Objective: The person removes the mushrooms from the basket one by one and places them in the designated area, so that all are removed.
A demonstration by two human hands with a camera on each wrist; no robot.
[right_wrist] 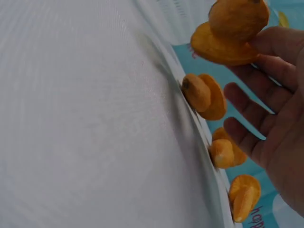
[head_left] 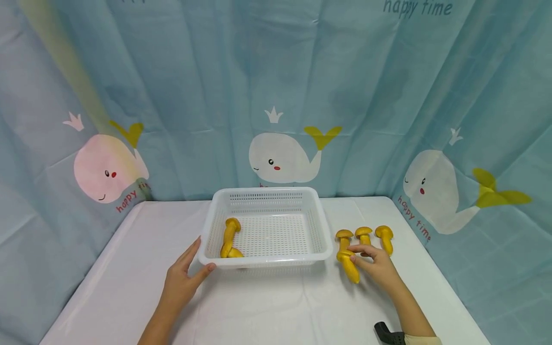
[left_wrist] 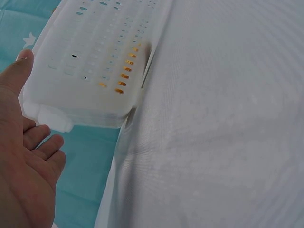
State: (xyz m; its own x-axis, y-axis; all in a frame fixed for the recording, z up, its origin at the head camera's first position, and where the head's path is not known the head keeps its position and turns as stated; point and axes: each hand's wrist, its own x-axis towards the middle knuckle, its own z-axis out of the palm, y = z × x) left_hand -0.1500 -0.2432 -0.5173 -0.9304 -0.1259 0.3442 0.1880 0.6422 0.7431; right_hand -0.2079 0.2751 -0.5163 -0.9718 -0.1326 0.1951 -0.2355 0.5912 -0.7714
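My right hand (head_left: 379, 268) pinches a yellow mushroom (head_left: 350, 269) by its cap between thumb and fingers, with the stem pointing down toward me. Seen from the right wrist, that held mushroom (right_wrist: 237, 28) is at the top, above the table. Three more mushrooms lie just beyond the hand: one on the left (head_left: 343, 237), one in the middle (head_left: 363, 232), one on the right (head_left: 385, 235). At the near left corner of a white plastic basket (head_left: 276, 261), my left hand (head_left: 178, 285) touches the rim with spread thumb and fingers. Inside the basket are two mushrooms (head_left: 230, 237), at its left side.
A white cloth covers the table (head_left: 267, 311). Blue curtains (head_left: 194, 120) printed with whales hang behind it and along both sides. A black device (head_left: 388, 334) is at the right wrist, beside a beige cuff (head_left: 422, 340).
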